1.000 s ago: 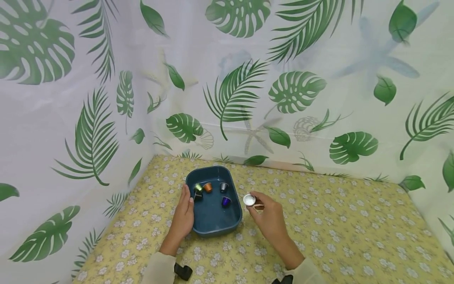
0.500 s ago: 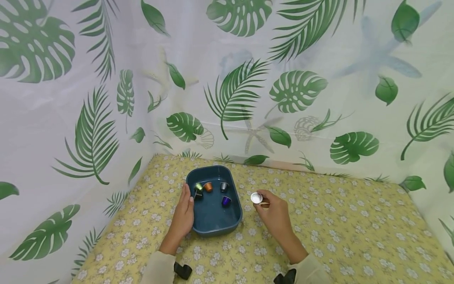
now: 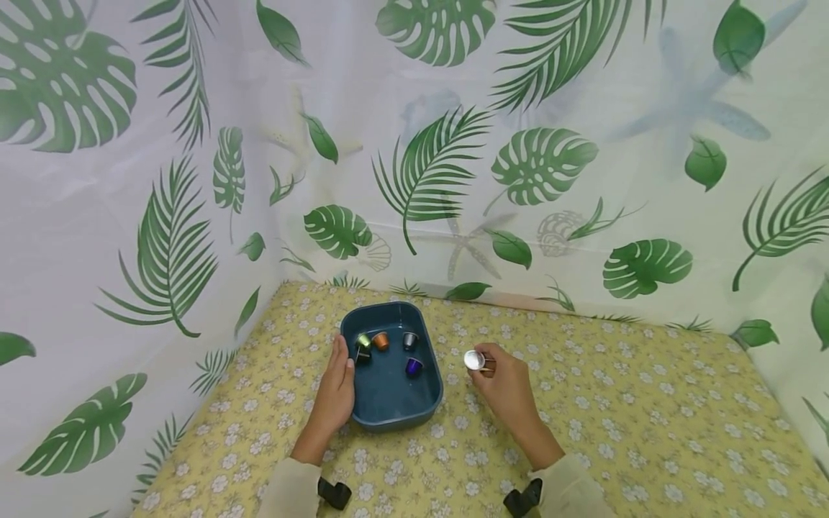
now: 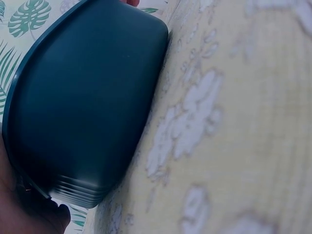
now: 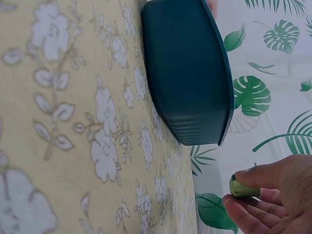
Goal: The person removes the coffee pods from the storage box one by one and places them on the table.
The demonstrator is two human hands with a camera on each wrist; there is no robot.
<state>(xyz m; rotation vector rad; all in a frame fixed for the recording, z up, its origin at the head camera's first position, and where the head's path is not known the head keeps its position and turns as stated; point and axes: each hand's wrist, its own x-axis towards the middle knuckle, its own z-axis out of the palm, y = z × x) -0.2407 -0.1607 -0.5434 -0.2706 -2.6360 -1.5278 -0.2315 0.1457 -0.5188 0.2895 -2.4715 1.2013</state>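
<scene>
Pinching the green capsule (image 5: 240, 190) between thumb (image 5: 263, 176) and fingers (image 5: 239, 210), your right hand (image 3: 508, 385) held it right of the blue tub (image 3: 395, 403), whose left side your left hand (image 3: 334, 392) touched with straight fingers. Probably light, its foil lid (image 3: 473, 360) easily dented, the capsule suited holding by its sides.

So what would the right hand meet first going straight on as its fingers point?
Probably the blue tray, at its right rim; the right hand, pinching a capsule, might clear it, as height and angle are unclear.
</scene>
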